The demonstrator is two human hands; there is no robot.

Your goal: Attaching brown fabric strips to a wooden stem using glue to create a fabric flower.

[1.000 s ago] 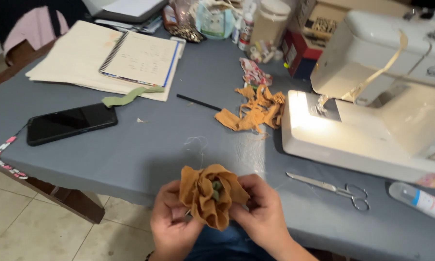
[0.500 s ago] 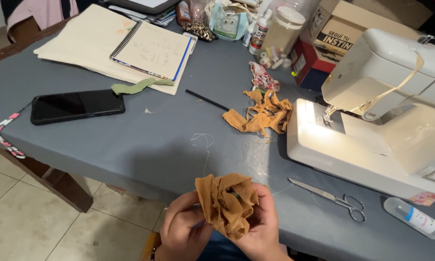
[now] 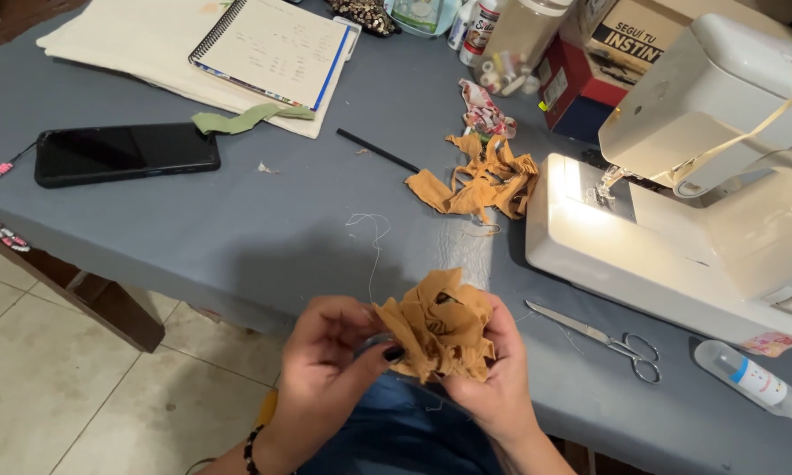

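A bunched mustard-orange fabric piece [image 3: 438, 324], gathered into a ruffled ball, sits between both my hands just over the near edge of the grey table [image 3: 264, 237]. My left hand [image 3: 325, 361] pinches its left side with thumb and fingers. From underneath and the right, my right hand [image 3: 492, 378] cups it. A pile of matching orange fabric scraps [image 3: 479, 180] lies further back on the table, beside the white sewing machine [image 3: 695, 193] at the right.
Small scissors [image 3: 602, 339] and a small white bottle [image 3: 752, 380] lie near the machine's front. A black phone [image 3: 127, 152], green fabric strip [image 3: 246, 119], open notebook [image 3: 277, 48], black pencil [image 3: 378, 149] and loose thread [image 3: 374, 237] lie on the left and middle. Boxes and jars stand at the back.
The fabric bundle has been turned and re-gathered in my hands, and it now looks more crumpled. The view has shifted closer and to the right.
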